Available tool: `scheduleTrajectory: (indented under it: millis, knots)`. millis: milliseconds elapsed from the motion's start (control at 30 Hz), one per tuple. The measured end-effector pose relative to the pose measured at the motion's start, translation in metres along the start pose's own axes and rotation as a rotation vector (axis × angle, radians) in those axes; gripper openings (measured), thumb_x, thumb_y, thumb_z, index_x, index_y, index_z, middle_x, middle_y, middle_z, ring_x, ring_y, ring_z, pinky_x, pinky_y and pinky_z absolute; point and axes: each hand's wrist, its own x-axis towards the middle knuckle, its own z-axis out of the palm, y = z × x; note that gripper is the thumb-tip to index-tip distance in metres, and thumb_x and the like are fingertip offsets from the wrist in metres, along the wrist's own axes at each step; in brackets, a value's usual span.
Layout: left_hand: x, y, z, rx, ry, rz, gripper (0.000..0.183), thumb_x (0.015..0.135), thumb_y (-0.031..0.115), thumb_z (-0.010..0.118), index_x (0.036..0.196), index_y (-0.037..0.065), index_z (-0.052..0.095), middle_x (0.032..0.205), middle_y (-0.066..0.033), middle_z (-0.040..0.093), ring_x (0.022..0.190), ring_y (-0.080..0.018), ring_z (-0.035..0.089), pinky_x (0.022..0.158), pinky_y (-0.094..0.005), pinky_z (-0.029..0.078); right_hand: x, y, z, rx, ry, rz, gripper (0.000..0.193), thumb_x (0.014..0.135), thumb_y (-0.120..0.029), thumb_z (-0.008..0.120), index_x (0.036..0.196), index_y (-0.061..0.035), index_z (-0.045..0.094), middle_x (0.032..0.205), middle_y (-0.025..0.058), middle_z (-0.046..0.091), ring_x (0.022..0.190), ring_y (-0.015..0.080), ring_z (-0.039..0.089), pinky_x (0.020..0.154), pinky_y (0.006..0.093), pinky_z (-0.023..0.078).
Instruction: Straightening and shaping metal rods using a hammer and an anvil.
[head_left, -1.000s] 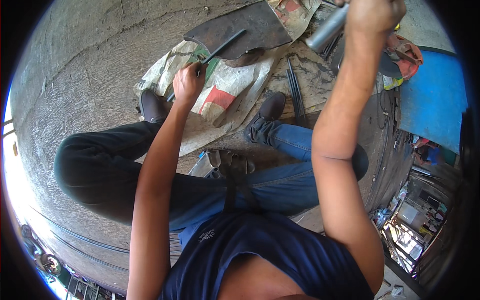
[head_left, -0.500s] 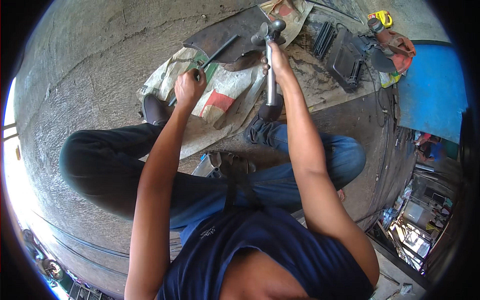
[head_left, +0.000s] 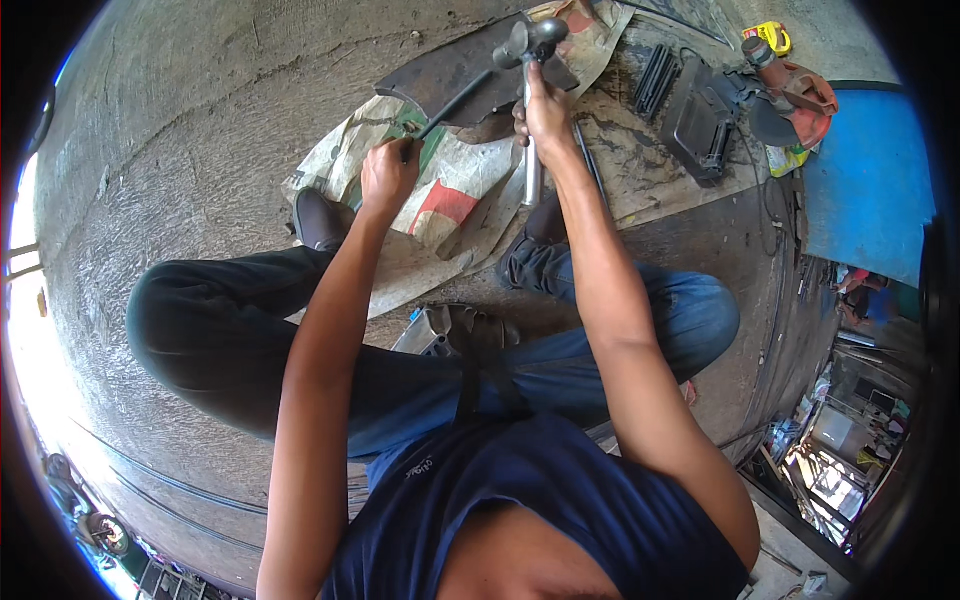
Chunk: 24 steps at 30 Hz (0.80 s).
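My left hand (head_left: pixel 388 180) is closed around a dark metal rod (head_left: pixel 455 103), which slants up and to the right over a dark, curved metal plate (head_left: pixel 425 82). My right hand (head_left: pixel 547 118) grips a ball-peen hammer (head_left: pixel 530 165) by its silver metal handle, thumb along the top of it. The hammer's head hangs over the right part of the plate, just beyond the rod's far end, and hides part of the plate. Whether the rod's tip touches the plate I cannot tell. Under the plate lies a crumpled printed sack (head_left: pixel 465 170).
Several dark rods (head_left: pixel 653 80) and a dark metal tray (head_left: pixel 694 125) lie to the right. Beyond them are an orange angle grinder (head_left: pixel 795 105) and a blue panel (head_left: pixel 865 180). My shoes (head_left: pixel 320 220) flank the sack. Another thin rod (head_left: pixel 590 160) lies beside my right forearm.
The hammer has shifted left and tilted, its head closer to the rod's far end. My left fist has turned slightly around the rod. The whole view has drifted a little.
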Motion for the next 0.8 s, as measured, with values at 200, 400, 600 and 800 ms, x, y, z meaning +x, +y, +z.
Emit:
scheduleTrajectory:
  millis: [200,400,600,800]
  knots:
    - [0.001,-0.002,-0.003,-0.005,0.007,0.02,0.022,0.086,0.025,0.065,0.089,0.005,0.073,0.084,-0.0165,0.067,0.077,-0.039,0.065,0.07,-0.046,0.05,0.03,0.037,0.011,-0.357,0.067,-0.067,0.057,0.093,-0.059,0.053,0.068,-0.0083,0.046,0.052,0.0024,0.048,0.036,0.0108,0.044,0.034,0.0281,0.035]
    - [0.002,-0.005,0.006,-0.037,0.038,0.064,0.021,0.087,0.024,0.065,0.089,0.005,0.071,0.084,-0.0167,0.066,0.077,-0.0394,0.064,0.069,-0.0461,0.05,-0.001,-0.026,-0.004,-0.068,-0.017,0.016,0.056,0.095,-0.061,0.045,0.084,-0.0067,0.051,0.056,0.0008,0.049,0.038,0.0061,0.04,0.034,0.0228,0.035]
    - [0.005,-0.003,0.002,-0.041,0.0,0.033,0.019,0.087,0.023,0.065,0.088,0.005,0.07,0.082,-0.0164,0.064,0.077,-0.0398,0.063,0.068,-0.0466,0.048,-0.037,-0.208,-0.035,0.165,-0.083,-0.665,0.056,0.096,-0.059,0.045,0.073,-0.0083,0.048,0.054,-0.0004,0.042,0.036,0.0092,0.037,0.033,0.0254,0.031]
    - [0.003,-0.005,-0.003,-0.052,0.009,0.025,0.019,0.087,0.023,0.065,0.085,0.004,0.069,0.08,-0.0163,0.063,0.077,-0.0399,0.062,0.067,-0.047,0.047,-0.029,-0.121,0.001,-0.206,0.379,-0.67,0.065,0.096,-0.064,0.036,0.074,-0.0068,0.057,0.051,-0.0006,0.046,0.041,0.0136,0.048,0.038,0.0295,0.04]
